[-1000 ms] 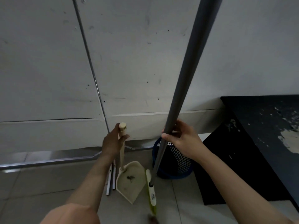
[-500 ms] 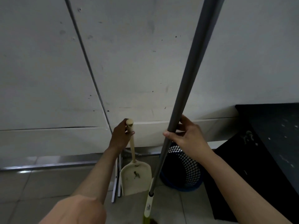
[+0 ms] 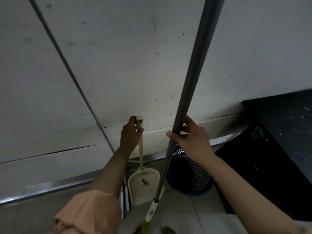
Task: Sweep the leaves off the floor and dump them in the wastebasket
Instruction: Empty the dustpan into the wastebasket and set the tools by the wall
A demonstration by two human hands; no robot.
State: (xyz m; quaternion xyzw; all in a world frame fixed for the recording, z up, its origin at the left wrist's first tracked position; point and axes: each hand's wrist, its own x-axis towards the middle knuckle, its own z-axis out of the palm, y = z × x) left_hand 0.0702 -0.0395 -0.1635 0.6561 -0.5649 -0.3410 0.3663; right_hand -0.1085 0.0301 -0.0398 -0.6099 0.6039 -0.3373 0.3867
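My left hand (image 3: 130,133) grips the top of the cream dustpan's long handle (image 3: 141,149). The dustpan (image 3: 143,186) hangs upright near the wall with a few leaf bits (image 3: 145,182) stuck inside its scoop. My right hand (image 3: 189,137) holds the grey broom pole (image 3: 187,92), which runs up past the top of the view. The pole's white and green lower end (image 3: 151,212) reaches the floor at the bottom edge. A blue mesh wastebasket (image 3: 189,176) stands just right of the dustpan, behind the pole.
A white panelled wall (image 3: 118,65) fills the background, with a metal strip (image 3: 50,188) along its base. Two thin white bars (image 3: 125,198) lean by the dustpan. A dark table or cabinet (image 3: 278,149) stands at the right. Grey floor tiles (image 3: 185,213) lie below.
The dustpan has swung from tilted to upright and hangs closer to the wall. Both hands have risen a little, and the view has shifted left.
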